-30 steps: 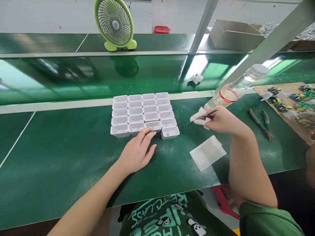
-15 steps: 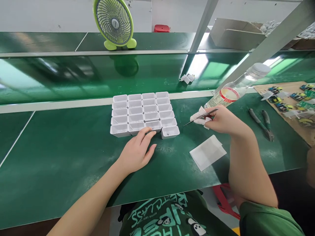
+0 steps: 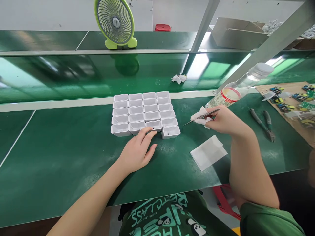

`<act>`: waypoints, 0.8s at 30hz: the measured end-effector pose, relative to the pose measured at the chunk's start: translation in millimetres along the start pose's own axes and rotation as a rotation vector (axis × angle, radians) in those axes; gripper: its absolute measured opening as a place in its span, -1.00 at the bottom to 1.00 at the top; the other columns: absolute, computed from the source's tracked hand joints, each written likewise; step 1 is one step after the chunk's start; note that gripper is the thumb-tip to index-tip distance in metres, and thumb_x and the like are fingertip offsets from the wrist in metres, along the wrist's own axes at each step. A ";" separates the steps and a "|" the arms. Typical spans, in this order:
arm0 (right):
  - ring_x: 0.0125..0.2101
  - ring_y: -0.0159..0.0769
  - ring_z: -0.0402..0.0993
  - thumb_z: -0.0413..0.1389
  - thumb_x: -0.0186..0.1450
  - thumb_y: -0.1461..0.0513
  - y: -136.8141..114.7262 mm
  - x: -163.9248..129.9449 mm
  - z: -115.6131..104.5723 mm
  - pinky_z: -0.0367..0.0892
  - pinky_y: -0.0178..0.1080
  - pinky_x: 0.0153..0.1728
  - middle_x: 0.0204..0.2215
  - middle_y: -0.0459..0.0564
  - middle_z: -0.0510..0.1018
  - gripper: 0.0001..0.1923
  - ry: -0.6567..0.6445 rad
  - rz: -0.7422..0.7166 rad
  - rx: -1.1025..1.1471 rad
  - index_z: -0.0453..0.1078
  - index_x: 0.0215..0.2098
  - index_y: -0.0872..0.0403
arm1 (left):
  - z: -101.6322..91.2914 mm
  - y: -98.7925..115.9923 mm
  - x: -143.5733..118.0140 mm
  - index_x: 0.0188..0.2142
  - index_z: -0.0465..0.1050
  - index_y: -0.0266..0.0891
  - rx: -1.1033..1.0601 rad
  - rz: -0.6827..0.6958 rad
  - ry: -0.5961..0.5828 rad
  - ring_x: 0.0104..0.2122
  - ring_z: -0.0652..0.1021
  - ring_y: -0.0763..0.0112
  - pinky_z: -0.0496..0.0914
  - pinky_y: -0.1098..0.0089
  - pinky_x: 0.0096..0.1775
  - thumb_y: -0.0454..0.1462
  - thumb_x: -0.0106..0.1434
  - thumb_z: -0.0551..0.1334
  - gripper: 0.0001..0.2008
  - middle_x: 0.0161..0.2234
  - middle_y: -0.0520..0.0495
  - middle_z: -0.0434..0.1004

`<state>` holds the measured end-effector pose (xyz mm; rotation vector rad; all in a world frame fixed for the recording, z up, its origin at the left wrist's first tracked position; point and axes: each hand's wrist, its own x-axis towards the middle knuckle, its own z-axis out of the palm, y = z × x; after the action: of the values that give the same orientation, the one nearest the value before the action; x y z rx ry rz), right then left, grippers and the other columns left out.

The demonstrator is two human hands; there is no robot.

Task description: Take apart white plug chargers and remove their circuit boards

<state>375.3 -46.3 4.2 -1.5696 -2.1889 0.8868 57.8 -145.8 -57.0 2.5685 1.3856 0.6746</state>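
Our left hand (image 3: 137, 152) lies on the surface (image 3: 61, 154), fingers loosely spread, tips touching the front row of empty white cups (image 3: 145, 113). Our right hand (image 3: 222, 119) pinches tweezers (image 3: 200, 117) and a cloth (image 3: 199, 115) beside them.

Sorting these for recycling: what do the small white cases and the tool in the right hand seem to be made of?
The white cases look like moulded plastic: uniform matte white, thin walls, identical shapes. The tweezers in the right hand look like bare metal: thin, grey, with a slight sheen. The white wad held with them seems to be cloth or tissue.

White open-topped plastic cases (image 3: 145, 113) sit in neat rows on the green mat (image 3: 61, 154).
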 end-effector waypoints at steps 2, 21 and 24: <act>-0.53 -0.37 0.30 0.14 0.11 0.28 -0.2 -0.4 -0.2 0.21 -0.28 -0.50 -0.49 -0.10 0.52 -0.69 0.023 0.004 -0.003 0.61 -0.20 -0.06 | -0.1 0.1 -0.2 0.17 0.14 -0.25 -0.001 -0.001 0.001 -0.19 0.57 0.29 0.51 0.29 -0.25 -0.28 0.39 0.10 -0.61 0.16 -0.28 0.28; -0.50 -0.42 0.25 0.02 0.18 0.34 -5.6 -8.4 -8.5 0.20 -0.31 -0.45 -0.40 -0.05 0.56 -0.61 -0.054 0.004 -0.064 0.57 -0.10 0.10 | 0.1 -2.0 0.6 0.18 0.14 -0.24 0.002 -0.004 -0.003 -0.14 0.57 0.22 0.54 0.25 -0.23 -0.27 0.39 0.08 -0.62 0.16 -0.28 0.29; -0.51 -0.41 0.33 0.07 0.17 0.37 -2.9 -9.3 -7.5 0.27 -0.29 -0.39 -0.43 -0.08 0.59 -0.68 -0.013 -0.039 -0.153 0.60 -0.18 0.09 | -0.2 -0.7 1.6 0.17 0.18 -0.29 0.026 -0.013 0.013 0.02 0.52 0.11 0.54 0.19 -0.09 -0.25 0.39 0.07 -0.62 0.14 -0.30 0.32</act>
<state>380.7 -53.3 12.7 -1.5863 -2.3372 0.7349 57.9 -144.1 -56.5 2.5769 1.4236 0.6762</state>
